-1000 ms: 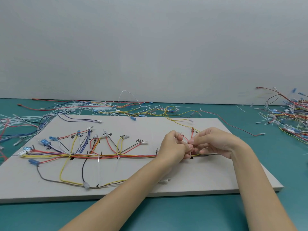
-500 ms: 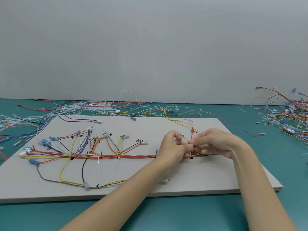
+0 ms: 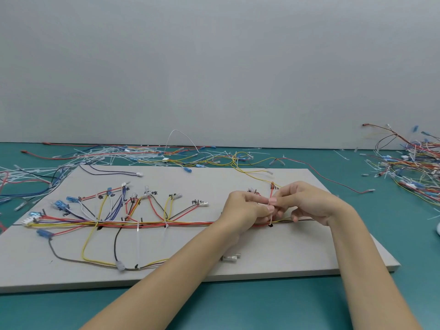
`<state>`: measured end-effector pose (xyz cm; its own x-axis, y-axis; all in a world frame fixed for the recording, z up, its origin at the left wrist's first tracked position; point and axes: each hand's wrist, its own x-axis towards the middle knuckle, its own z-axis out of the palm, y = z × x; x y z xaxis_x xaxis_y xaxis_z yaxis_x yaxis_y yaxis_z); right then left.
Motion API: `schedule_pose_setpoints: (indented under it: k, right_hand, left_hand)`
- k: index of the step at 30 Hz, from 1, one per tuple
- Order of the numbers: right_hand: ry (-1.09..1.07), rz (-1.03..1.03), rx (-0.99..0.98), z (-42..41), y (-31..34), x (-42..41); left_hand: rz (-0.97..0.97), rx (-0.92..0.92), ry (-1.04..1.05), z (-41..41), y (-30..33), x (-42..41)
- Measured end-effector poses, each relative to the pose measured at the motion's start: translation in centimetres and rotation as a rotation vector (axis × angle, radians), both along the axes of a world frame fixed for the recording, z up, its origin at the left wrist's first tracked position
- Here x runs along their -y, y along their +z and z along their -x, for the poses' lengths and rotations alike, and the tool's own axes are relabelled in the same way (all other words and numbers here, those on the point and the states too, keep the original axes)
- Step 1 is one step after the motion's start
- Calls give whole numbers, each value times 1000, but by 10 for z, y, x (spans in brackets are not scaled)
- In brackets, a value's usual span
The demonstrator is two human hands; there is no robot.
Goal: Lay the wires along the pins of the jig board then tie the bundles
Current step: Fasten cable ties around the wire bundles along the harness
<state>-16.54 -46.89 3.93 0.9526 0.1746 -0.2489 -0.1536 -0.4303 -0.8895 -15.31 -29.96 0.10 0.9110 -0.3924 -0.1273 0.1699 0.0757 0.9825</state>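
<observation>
On the jig board [image 3: 309,246], our left hand [image 3: 245,208] and right hand [image 3: 307,201] pinch a thin cable tie [image 3: 271,219] over the wire bundle [image 3: 185,223]. It looks light, springy and slippery; we'd grip its tail near the head.

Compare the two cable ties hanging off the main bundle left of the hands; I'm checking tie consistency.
The left cable tie has a long tail trailing down the jig board; the right cable tie shows a much shorter tail. Both are white and wrap the same main bundle.
</observation>
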Motion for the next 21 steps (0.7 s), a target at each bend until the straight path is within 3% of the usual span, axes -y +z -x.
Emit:
schedule_pose_setpoints:
  k: [15, 18, 21]
  right_hand:
    - [-6, 90, 155, 1, 0, -13]
    - [-41, 54, 205, 1, 1, -15]
    - [-91, -23, 287, 1, 4, -17]
  left_hand:
    - [-89, 53, -30, 1, 2, -2]
    - [-243, 141, 0, 2, 2, -3]
    - [-482, 385, 11, 4, 1, -2]
